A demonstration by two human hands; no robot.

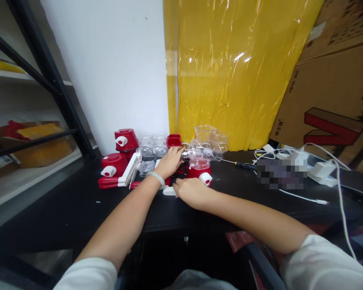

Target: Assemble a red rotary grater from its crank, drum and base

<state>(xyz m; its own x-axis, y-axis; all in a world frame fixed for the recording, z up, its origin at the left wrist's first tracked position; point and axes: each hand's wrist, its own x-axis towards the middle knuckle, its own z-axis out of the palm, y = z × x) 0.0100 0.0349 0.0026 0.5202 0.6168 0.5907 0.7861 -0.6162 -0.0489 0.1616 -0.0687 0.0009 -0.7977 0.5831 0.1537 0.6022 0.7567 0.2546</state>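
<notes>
My left hand (170, 160), with a pale bangle (157, 179) at its wrist, curls over something among the red and clear parts. What lies under its fingers is hidden. Just right of its fingertips is a clear tube (193, 150) with a shiny ribbed end. Closer to me, my right hand (193, 192) is closed, thumb and fingers pinching a white crank arm (169, 191) low over the table. Beside that hand stands a red base with a white knob (205, 178) and a clear top.
To the left are red housings (113, 163), white cranks with red handles (109, 182) and clear cups (147, 155). A red hopper (174, 140) stands behind. On the right lie a screwdriver (245, 165), white cables and chargers (322, 171). A cardboard box (329, 88) leans behind them.
</notes>
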